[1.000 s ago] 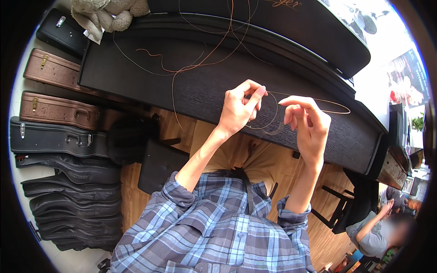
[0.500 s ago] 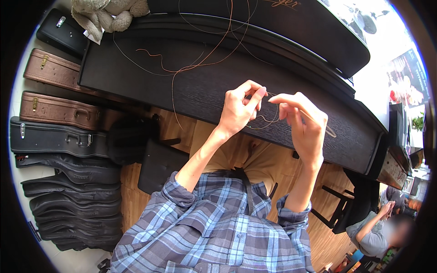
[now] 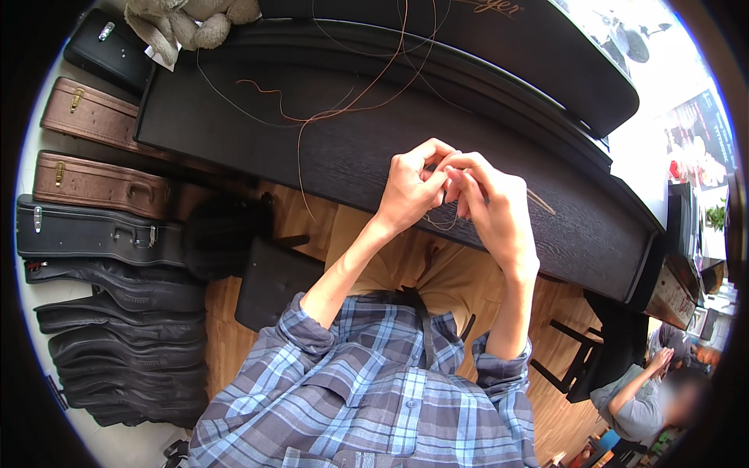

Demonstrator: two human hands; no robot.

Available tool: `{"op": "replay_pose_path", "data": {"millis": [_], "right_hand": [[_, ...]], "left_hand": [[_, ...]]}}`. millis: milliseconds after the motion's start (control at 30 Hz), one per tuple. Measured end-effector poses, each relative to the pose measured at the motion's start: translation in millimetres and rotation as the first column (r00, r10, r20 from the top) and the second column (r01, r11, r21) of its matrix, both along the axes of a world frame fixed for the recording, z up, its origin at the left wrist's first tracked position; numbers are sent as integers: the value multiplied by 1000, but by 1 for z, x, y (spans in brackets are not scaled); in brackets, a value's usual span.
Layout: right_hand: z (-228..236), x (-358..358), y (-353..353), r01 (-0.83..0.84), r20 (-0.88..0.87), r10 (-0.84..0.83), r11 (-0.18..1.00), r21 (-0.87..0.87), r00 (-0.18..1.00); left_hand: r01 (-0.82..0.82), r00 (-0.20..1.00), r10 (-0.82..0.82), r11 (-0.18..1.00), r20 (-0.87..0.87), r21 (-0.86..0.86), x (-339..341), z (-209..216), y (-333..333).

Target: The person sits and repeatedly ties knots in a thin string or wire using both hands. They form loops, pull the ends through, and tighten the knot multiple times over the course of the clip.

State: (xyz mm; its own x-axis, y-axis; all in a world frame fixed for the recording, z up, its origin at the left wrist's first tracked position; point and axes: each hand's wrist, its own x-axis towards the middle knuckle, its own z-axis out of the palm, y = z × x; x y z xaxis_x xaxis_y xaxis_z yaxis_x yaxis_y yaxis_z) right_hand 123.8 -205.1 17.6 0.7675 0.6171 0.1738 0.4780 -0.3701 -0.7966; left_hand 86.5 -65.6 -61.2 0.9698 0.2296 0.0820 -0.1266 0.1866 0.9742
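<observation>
My left hand [image 3: 412,187] is closed in a pinch at the tips on a thin coiled string [image 3: 441,225], like an instrument string. A small loop of it hangs below the fingers. My right hand [image 3: 497,203] meets the left, its fingertips pinched at the same spot; the exact grip is hidden between the fingers. A narrow pale loop [image 3: 541,201] shows just right of my right hand. Both hands are above the dark wood lid of a piano-like instrument [image 3: 593,234]. Loose copper-coloured strings [image 3: 355,103] and a thin silvery one [image 3: 234,105] lie curled across its left part.
Brown instrument cases [image 3: 101,183] and several black ones [image 3: 101,234] stand along the left. A grey plush toy [image 3: 191,23] sits at the far left. A black seat [image 3: 273,285] is below the lid. At the lower right sits another person [image 3: 632,402].
My right hand has moved left and inward, its fingers now against the left hand's fingertips. The small string loop between them has drawn in. My left hand has barely moved.
</observation>
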Motion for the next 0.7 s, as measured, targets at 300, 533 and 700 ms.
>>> {"op": "replay_pose_path", "data": {"millis": [300,533,700], "right_hand": [[-6,1,3,92,54,-98,990,108,994],[-12,-20,-12,-20,-213,35,997,74,976],[-28,-38,-28,192,138,-227,955,226,964]], "left_hand": [[32,999,-33,999,-31,-43,-1,2,0],[-49,999,49,999,-2,18,3,-1,-1],[-9,998,-1,988,-64,-155,2,4,-3]]}}
